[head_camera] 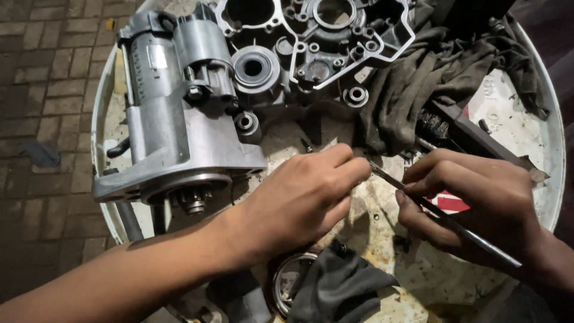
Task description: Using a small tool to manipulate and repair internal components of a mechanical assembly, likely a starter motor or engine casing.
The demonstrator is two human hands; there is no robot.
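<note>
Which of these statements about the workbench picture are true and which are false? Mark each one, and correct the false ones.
1. The right hand holds a thin metal rod. True.
2. The left hand grips the starter motor. False: it is beside the motor, fingertips pinched near the rod's tip.
3. An engine casing lies at the far side of the round tray. True.
4. The dark rag lies left of the starter motor. False: it lies to the right, beyond the casing.
5. The floor is brick paving. True.
</note>
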